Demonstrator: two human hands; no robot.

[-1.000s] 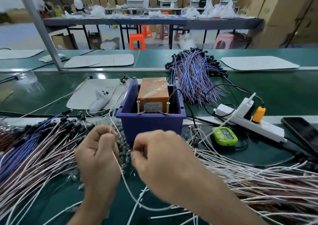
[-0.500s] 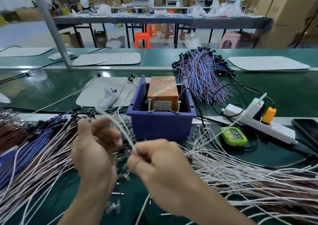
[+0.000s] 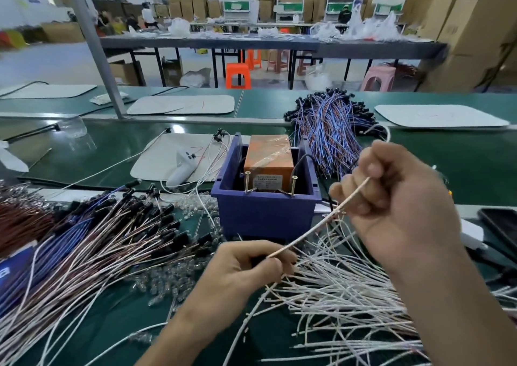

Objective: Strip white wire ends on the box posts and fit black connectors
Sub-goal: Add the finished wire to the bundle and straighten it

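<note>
A white wire [image 3: 313, 230] stretches diagonally between my hands. My left hand [image 3: 246, 267] pinches its lower end just in front of the blue box [image 3: 263, 211]. My right hand [image 3: 397, 197] grips the upper part, raised to the right of the box, and the wire's far end curls out above that fist. Two brass posts [image 3: 247, 182] stand at the box's front rim before an orange block [image 3: 268, 155]. Wires fitted with black connectors [image 3: 134, 225] lie in a heap at the left. Loose white wires [image 3: 349, 295] lie at the right.
A bundle of blue and brown wires [image 3: 330, 124] lies behind the box. Small clear bulbs [image 3: 167, 276] are scattered on the green belt. A white handheld tool [image 3: 181, 166] rests on a grey mat. A dark phone [image 3: 500, 225] lies at the right edge.
My right hand rose up and to the right, drawing the wire taut. My left hand shifted right and lower, still pinching the wire's end. The view tilted upward.
</note>
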